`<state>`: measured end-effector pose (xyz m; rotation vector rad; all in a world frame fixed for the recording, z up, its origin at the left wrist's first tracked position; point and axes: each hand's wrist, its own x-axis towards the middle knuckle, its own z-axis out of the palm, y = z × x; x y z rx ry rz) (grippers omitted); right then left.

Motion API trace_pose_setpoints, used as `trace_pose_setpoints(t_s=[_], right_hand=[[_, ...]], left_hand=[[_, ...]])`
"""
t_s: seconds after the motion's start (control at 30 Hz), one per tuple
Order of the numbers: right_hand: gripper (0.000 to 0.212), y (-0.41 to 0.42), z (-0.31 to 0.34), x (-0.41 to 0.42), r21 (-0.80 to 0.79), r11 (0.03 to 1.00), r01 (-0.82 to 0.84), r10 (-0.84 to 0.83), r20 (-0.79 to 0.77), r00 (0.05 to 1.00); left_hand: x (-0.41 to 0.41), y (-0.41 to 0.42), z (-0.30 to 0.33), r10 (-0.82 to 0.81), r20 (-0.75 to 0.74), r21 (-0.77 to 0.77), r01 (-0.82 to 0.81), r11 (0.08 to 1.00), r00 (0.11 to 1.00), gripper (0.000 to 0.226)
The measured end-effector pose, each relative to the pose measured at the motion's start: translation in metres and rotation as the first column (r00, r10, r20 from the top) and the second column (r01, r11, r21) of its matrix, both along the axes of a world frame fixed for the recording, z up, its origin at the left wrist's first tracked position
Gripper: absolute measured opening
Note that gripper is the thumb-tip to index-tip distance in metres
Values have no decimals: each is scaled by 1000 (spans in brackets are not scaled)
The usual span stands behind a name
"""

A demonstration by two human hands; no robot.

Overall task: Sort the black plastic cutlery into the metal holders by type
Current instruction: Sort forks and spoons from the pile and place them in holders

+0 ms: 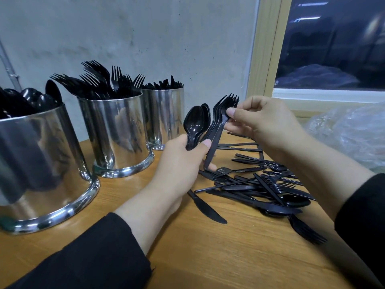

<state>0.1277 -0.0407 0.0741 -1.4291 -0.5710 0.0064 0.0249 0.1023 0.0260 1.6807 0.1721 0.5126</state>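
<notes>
Three shiny metal holders stand along the wall: the near left one [48,163] holds spoons, the middle one [116,132] forks, the far one [166,113] knives. My left hand [179,163] grips a small stack of black spoons [194,124] by their handles, and a stack of black forks [218,126] also passes through its fingers. My right hand [264,124] pinches those forks just below the tines. A loose pile of mixed black cutlery [262,184] lies on the wooden table under and to the right of my hands.
A single knife [206,207] lies apart at the pile's near left. A crumpled clear plastic bag [350,130] sits at the right by the window frame [268,49]. The wooden tabletop [229,257] extends toward me.
</notes>
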Motion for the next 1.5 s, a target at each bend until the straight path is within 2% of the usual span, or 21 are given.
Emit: trace_pose_setpoints(t_s=[0.17,0.27,0.33,0.4,0.47,0.5,0.57,0.63,0.8,0.9,1.0,1.1,1.23,1.3,1.4,1.5], right_hand=[[20,1,-4,1,-89,995,38,-35,40,999],[31,-2,-9,4,-280,943,181,-139,166,976],[32,-6,-13,8,-483,827,289,-140,320,937],[22,-8,-18,9,-699,660,274,44,400,915],[15,-8,-24,7,-867,456,201,253,343,905],[19,-7,-28,7,-912,368,178,317,304,899],[28,-6,-36,8,-944,274,182,367,277,888],[28,-4,-42,11,-942,260,210,367,297,881],[19,-3,-51,20,-883,315,348,364,451,815],[19,-5,-40,22,-760,466,453,255,606,753],[20,-8,-14,14,-566,641,519,3,677,736],[16,-15,11,1,-412,786,462,-187,553,812],[19,-16,23,-9,-202,963,178,-118,277,954],[18,-13,22,-10,-143,984,102,-73,194,978],[16,-11,21,-10,-130,989,75,-54,162,985],[15,-14,23,-11,-81,996,42,-33,115,993]], left_hand=[[-1,-2,1,-117,-29,-29,116,993,993,15],[-1,0,1,-71,-37,-38,70,997,997,13],[0,3,2,-7,-18,-76,6,997,1000,12],[2,7,2,60,13,-109,-58,992,998,14],[4,8,2,110,23,-113,-106,988,994,14],[4,9,2,123,25,-114,-119,986,992,15],[4,9,1,130,32,-117,-125,985,991,15],[4,9,1,128,31,-103,-124,987,991,14],[4,9,0,138,27,-67,-135,989,990,13],[4,8,1,153,33,-60,-151,987,988,15],[3,8,1,159,42,-56,-156,986,986,16],[2,7,2,145,38,-45,-143,989,989,15],[0,3,3,114,49,-22,-113,993,992,16],[-2,0,3,80,58,-20,-79,997,995,15],[-2,-5,1,34,53,-18,-33,999,998,14],[0,-3,-1,52,56,55,-55,997,997,17]])
